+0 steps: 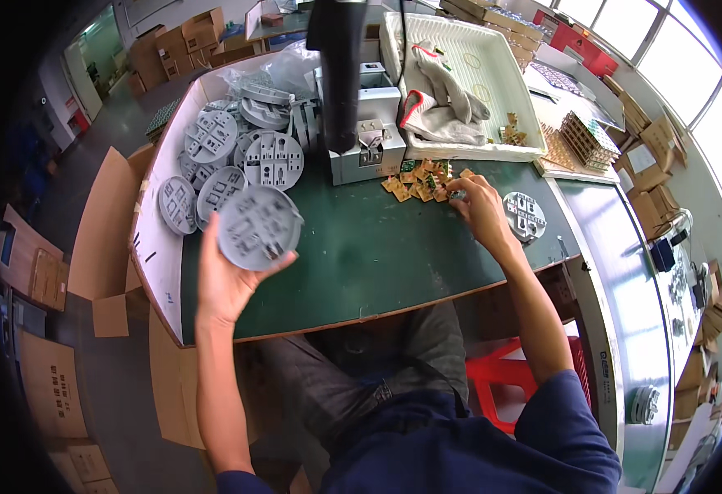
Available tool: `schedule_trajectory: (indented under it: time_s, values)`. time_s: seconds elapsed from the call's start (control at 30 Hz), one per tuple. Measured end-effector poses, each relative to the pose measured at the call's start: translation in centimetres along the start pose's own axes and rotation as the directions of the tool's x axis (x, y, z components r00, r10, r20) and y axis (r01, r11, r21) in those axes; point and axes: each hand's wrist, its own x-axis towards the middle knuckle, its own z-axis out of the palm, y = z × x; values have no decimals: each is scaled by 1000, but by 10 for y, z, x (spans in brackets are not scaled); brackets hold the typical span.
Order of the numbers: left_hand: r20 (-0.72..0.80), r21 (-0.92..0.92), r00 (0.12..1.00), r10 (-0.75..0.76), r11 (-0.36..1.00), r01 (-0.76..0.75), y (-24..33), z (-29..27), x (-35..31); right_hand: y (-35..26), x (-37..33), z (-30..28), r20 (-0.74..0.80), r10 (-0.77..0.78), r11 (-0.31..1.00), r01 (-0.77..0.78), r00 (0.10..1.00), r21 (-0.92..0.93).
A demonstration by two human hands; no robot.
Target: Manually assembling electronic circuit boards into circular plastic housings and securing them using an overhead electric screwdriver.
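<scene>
A round grey plastic housing (258,229) with raised moulded parts rests in my left hand (233,276), fingers and thumb around its lower rim, above the green tabletop. My right hand (481,206) is at the right end of a pile of small brown and green circuit boards (417,183). Its fingertips are pinched on one small circuit board (458,195), only partly visible. Just right of that hand, another round grey housing (525,216) lies flat on the table. Many similar housings (272,160) are heaped at the table's left side.
Behind the boards stands a grey metal fixture (366,152). A white tray (519,151) holds work gloves (447,103). A dark vertical post (334,74) hangs over the middle. Stacked boards in a rack (589,142) stand at the right. An open carton (107,239) is beside the table's left edge.
</scene>
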Motion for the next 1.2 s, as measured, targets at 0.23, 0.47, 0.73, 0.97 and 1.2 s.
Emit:
schedule_trajectory:
  time_s: [0.23,0.47,0.73,0.97,1.2]
  values:
    - [-128,545,963,-236,795,268,-57,-9,5,-25,-15,-12,165,99,976,-128,981,174]
    - [117,993,943,310,-40,-110,-75,15,10,-49,-17,-14,249,323,829,-400,913,391]
    - [330,863,895,300,288,-415,-81,70,-2,-83,-13,-18,608,62,41,-610,792,791]
    - [185,595,983,10,794,-120,-99,80,6,-122,-14,-18,454,53,342,-444,889,828]
    - [118,466,990,83,875,-129,-101,75,3,-159,-19,-31,216,46,809,-164,975,564]
